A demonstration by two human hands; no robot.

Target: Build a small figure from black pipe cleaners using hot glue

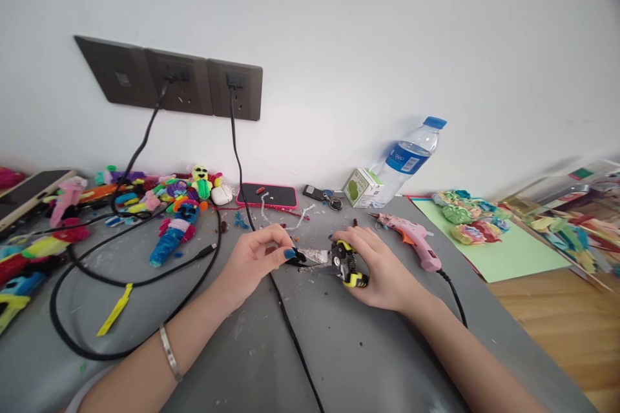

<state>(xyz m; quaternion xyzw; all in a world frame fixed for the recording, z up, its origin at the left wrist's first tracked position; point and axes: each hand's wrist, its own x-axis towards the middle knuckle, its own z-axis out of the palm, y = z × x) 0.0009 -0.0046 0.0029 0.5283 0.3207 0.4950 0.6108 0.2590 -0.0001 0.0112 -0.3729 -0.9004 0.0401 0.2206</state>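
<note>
In the middle of the grey table, my right hand is wrapped round the yellow-and-black handles of spring-loaded snips. Their silvery blades point left, toward my left hand. Thumb and fingers of that hand pinch a small black fuzzy piece, perhaps pipe cleaner, at the blade tips. Whether the blades close on it, I cannot tell. A black cable runs beneath my left fingertips. Right of my right hand lies a pink glue gun with an orange trigger.
Colourful pipe-cleaner figures and a looped black cable cover the left side. Toward the wall lie a pink-edged phone, keys, a small green-white box and a leaning water bottle. Crumpled paper pieces rest on green paper.
</note>
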